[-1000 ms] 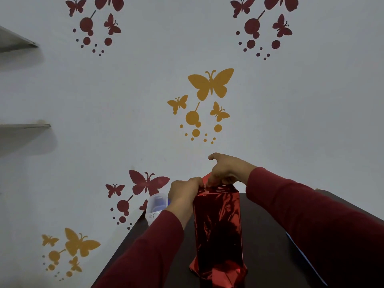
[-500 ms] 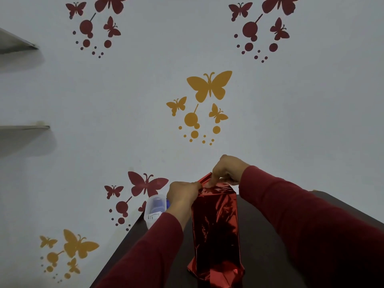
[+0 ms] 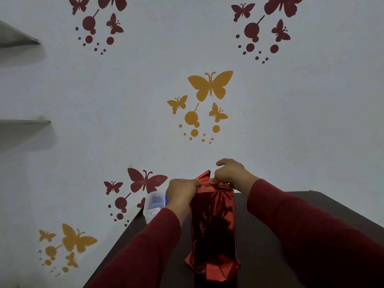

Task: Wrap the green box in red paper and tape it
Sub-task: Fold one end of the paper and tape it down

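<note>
The box stands upright on the dark table (image 3: pixel 270 215), fully covered in shiny red paper (image 3: pixel 213 229); no green shows. Its lower end is folded into crumpled flaps near me. At the top end, a loose red flap (image 3: pixel 204 176) sticks up. My left hand (image 3: pixel 180 191) grips the paper at the top left corner. My right hand (image 3: pixel 228 173) pinches the paper at the top right, beside the raised flap, with its index finger lifted. No tape is visible on the paper.
A clear plastic container (image 3: pixel 153 205) with something blue inside sits at the table's far left corner, just behind my left wrist. The wall behind carries red and yellow butterfly stickers. Two shelves (image 3: pixel 22 122) jut out at the left.
My right hand has shifted slightly along the top fold and its index finger has lifted. The red flap now stands a little higher. My left hand keeps its grip.
</note>
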`<state>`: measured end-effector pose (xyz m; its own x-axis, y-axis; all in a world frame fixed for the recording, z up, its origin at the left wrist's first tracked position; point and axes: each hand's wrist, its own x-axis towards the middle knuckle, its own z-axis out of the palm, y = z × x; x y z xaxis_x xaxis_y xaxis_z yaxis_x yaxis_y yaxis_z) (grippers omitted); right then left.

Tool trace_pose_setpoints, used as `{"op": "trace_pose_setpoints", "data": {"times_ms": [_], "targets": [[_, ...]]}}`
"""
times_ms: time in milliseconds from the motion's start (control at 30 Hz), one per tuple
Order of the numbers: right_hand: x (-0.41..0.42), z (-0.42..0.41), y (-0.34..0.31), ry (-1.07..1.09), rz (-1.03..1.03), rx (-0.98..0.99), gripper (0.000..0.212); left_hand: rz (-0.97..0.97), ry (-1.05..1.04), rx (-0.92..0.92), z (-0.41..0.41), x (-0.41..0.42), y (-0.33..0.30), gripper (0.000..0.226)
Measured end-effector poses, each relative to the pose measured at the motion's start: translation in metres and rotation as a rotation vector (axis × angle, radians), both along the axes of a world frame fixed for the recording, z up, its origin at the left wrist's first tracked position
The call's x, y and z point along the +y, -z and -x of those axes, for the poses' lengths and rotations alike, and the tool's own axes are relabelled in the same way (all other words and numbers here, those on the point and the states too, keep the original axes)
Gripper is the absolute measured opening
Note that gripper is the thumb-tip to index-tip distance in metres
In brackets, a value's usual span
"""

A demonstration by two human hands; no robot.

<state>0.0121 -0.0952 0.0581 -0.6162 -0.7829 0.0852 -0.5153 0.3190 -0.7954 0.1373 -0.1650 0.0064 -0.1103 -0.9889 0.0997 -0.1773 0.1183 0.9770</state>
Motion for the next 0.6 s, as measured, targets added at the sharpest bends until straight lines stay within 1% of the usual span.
{"op": "trace_pose_setpoints", "data": {"times_ms": [33,133,233,300,367,467,533,600], "targets": [[0.001,0.0,0.003,0.019,0.029,-0.007,0.074,-0.002,-0.006,0.005,0.0,-0.001,0.0,0.018],[0.009,0.002,0.014,0.069,0.173,-0.128,0.054,-0.011,-0.001,-0.009,0.0,-0.001,0.002,0.02],[0.015,0.006,0.027,0.093,0.298,-0.17,0.05,-0.058,0.026,0.058,0.0,-0.006,0.004,0.025],[0.025,0.008,0.032,0.12,0.384,-0.19,0.041,-0.019,0.0,0.092,-0.005,0.005,0.0,0.024],[0.041,0.013,0.038,0.151,0.472,-0.212,0.039,0.143,-0.072,0.111,-0.009,0.023,-0.003,0.026],[0.073,0.019,0.052,0.182,0.545,-0.192,0.03,0.507,-0.098,0.109,-0.012,0.056,0.002,0.03],[0.097,0.025,0.067,0.194,0.538,-0.164,0.02,0.768,-0.064,0.056,-0.003,0.073,0.009,0.028],[0.122,0.034,0.084,0.188,0.532,-0.143,0.014,0.986,0.034,0.04,0.013,0.088,0.018,0.023]]}}
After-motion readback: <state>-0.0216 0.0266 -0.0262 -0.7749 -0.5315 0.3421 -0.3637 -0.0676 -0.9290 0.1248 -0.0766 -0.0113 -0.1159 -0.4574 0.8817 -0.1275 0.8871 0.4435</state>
